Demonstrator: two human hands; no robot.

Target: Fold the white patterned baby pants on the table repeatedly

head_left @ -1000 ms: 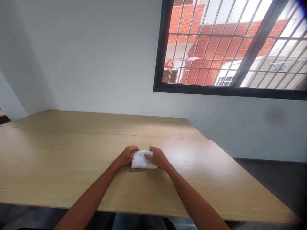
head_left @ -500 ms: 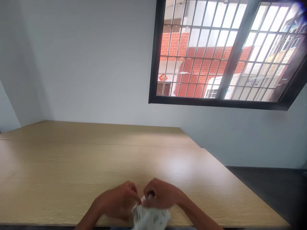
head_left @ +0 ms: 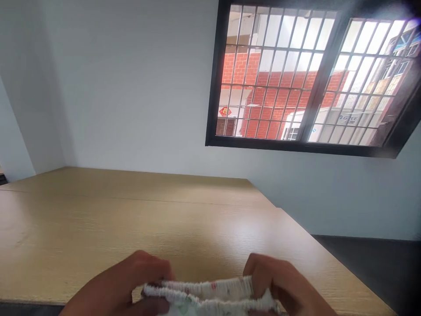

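Observation:
A white printed cloth piece with a gathered elastic opening [head_left: 217,292] lies at the bottom edge of the head view, stretched sideways between my hands. Small green and reddish marks dot its fabric. My left hand [head_left: 126,281] is closed on the left end of the opening, thumb below and fingers above. On the other end, my right hand [head_left: 279,278] grips the ruffled edge with curled fingers. The opening gapes between its front and back edges. The lower part of the cloth is cut off by the frame, so its full shape is hidden.
The light wooden table [head_left: 138,228] stretches ahead, with a seam across its far part. Behind it stands a pale wall [head_left: 131,87] with a dark-framed barred window [head_left: 302,147] at upper right. Dark floor [head_left: 368,254] shows past the table's right edge.
My hands were close together over the bunched cloth. Now they are wide apart and nearer to me, with the elastic opening pulled out between them. The view has tilted slightly up.

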